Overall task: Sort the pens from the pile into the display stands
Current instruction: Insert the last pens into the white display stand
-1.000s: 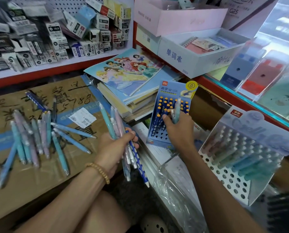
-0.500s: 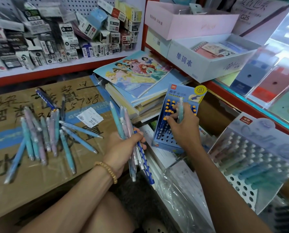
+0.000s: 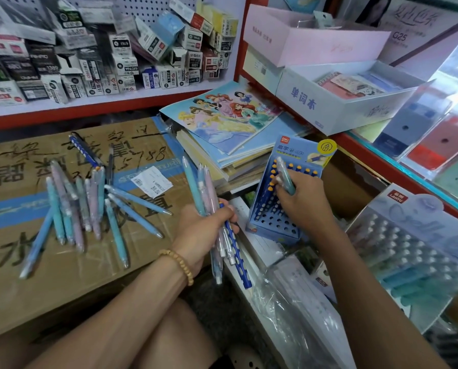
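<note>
Fingers (image 3: 289, 189) of right hand (image 3: 304, 206) seemingly pinch teal pen (image 3: 285, 177) over blue stand (image 3: 276, 222).

We see the left hand (image 3: 205, 230) gripping a bundle of pens (image 3: 214, 217), the right hand (image 3: 301, 201) holding a teal pen (image 3: 285, 177) over the blue display stand (image 3: 278, 209); loose pens (image 3: 89, 206) lie on the cardboard box (image 3: 62, 275).

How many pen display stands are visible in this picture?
2. The blue display stand is under the right hand, beside the book stack. The white display stand stands further right, by the glass counter. Others may be hidden.
</note>
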The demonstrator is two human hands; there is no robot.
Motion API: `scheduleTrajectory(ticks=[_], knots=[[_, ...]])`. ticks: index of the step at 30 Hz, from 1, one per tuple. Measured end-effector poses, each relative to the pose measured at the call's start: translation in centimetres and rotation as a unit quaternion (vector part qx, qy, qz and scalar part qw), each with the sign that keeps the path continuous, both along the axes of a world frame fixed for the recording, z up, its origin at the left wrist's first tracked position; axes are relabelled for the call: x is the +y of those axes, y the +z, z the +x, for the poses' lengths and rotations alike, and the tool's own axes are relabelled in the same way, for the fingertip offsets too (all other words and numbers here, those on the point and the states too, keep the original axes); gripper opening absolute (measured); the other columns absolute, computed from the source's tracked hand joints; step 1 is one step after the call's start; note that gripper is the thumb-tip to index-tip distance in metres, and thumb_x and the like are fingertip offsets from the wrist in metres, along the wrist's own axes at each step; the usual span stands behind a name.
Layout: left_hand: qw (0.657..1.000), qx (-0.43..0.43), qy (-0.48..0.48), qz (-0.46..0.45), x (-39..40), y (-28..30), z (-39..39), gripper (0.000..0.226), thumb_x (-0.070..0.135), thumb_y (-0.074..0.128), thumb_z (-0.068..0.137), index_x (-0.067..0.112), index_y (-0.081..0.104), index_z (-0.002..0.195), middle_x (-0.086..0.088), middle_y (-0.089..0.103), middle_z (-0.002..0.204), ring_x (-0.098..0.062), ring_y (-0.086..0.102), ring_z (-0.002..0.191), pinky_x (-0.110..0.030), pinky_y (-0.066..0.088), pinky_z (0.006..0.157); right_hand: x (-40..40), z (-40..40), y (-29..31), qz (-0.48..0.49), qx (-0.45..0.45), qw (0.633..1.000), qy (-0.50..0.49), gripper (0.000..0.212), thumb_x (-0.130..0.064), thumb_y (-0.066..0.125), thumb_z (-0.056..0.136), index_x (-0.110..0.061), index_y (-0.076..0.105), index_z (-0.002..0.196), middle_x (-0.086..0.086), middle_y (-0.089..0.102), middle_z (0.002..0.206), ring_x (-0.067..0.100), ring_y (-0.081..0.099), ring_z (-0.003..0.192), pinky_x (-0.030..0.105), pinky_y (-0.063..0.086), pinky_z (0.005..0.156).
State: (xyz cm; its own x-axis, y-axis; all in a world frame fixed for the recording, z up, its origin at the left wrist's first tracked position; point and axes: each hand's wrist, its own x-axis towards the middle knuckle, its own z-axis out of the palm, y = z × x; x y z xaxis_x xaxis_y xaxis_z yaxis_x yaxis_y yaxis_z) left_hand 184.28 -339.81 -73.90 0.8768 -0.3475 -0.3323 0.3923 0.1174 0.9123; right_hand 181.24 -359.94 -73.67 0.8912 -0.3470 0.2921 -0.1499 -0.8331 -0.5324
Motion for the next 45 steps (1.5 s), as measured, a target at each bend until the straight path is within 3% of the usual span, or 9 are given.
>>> scheduleTrajectory(ticks=[6,11,16,19,26,32,36,41,45], knots=[[1.000,-0.009,-0.010,0.000,0.0,0.1,-0.1,0.003,0.006,0.067,0.087,0.006,0.066,0.089,-0.008,0.072,0.070,-0.020,0.069,0.063,-0.029,0.057,0.061,0.3,-1.4,0.3,0.222,-0.057,0.972,-0.043,0.013,-0.017,0.060,0.098,-0.013,0.069,0.090,0.007,0.067,0.077,0.013,0.053,0.057,0.033,0.047,0.058],[0.995,-0.053,-0.085,0.026,-1.1,0.3,-1.3,0.009,0.009,0.071,0.085,0.003,0.066,0.090,-0.015,0.075,0.086,-0.023,0.070,0.064,-0.030,0.057,0.060,2.7,-3.1,2.1,0.660,-0.185,0.728,-0.037,0.029,-0.027,0.042,0.105,-0.007,0.061,0.100,0.002,0.057,0.069,0.009,0.043,0.053,0.021,0.039,0.050],[0.976,-0.049,-0.211,0.020,-1.9,0.1,-3.5,0.012,0.009,0.073,0.083,0.001,0.067,0.090,-0.016,0.072,0.081,-0.025,0.066,0.057,-0.036,0.057,0.061,4.5,-4.2,2.8,0.734,-0.246,0.633,-0.030,0.029,-0.030,0.039,0.105,-0.010,0.058,0.096,0.001,0.053,0.067,0.008,0.043,0.051,0.020,0.042,0.049],[0.969,-0.022,-0.245,-0.037,-1.9,0.5,-4.4,0.007,0.004,0.071,0.083,0.002,0.066,0.087,-0.018,0.072,0.081,-0.026,0.061,0.055,-0.031,0.053,0.056,4.7,-5.1,3.0,0.712,-0.251,0.654,-0.038,0.028,-0.030,0.040,0.105,-0.009,0.058,0.101,0.001,0.054,0.068,0.008,0.045,0.052,0.021,0.043,0.050],[0.971,-0.040,-0.235,-0.001,-2.0,1.3,-4.7,0.009,0.002,0.073,0.081,0.001,0.066,0.086,-0.017,0.073,0.079,-0.021,0.065,0.055,-0.029,0.053,0.057,3.1,-9.8,2.7,0.516,-0.154,0.827,-0.163,0.036,-0.039,0.045,0.102,-0.016,0.072,0.103,0.000,0.067,0.080,0.014,0.059,0.074,0.035,0.052,0.072],[0.961,-0.062,-0.266,0.045,-3.3,1.3,-6.0,0.015,0.007,0.074,0.082,0.002,0.066,0.093,-0.010,0.075,0.081,-0.022,0.069,0.063,-0.030,0.057,0.063,1.6,-14.6,3.6,0.473,-0.151,0.845,-0.198,0.018,-0.021,0.063,0.093,-0.005,0.069,0.088,0.001,0.041,0.050,0.011,0.034,0.046,0.025,0.031,0.046],[0.955,-0.088,-0.276,0.055,-4.8,1.3,-7.7,0.009,0.010,0.074,0.082,0.007,0.067,0.085,-0.012,0.075,0.081,-0.022,0.068,0.060,-0.030,0.056,0.062,1.1,-18.0,5.0,0.413,-0.166,0.861,-0.244,0.020,-0.019,0.072,0.086,0.000,0.066,0.090,0.016,0.062,0.072,0.011,0.042,0.049,0.028,0.041,0.051],[0.961,-0.084,-0.255,0.064,-6.4,0.6,-9.6,0.010,0.006,0.075,0.080,0.000,0.068,0.085,-0.019,0.072,0.079,-0.022,0.068,0.057,-0.031,0.058,0.059,-1.5,-22.5,4.9,0.306,-0.259,0.852,-0.337,0.011,-0.020,0.075,0.086,-0.014,0.069,0.080,0.008,0.063,0.074,0.020,0.054,0.067,0.041,0.048,0.069],[0.970,-0.057,-0.233,0.030,-7.1,0.9,-9.9,0.006,0.003,0.070,0.083,-0.003,0.069,0.083,-0.022,0.072,0.080,-0.022,0.068,0.061,-0.034,0.059,0.066,-2.4,-23.6,3.4,0.181,-0.244,0.873,-0.381,0.014,-0.015,0.075,0.086,-0.004,0.068,0.080,0.009,0.066,0.073,0.006,0.054,0.057,0.029,0.048,0.060]])
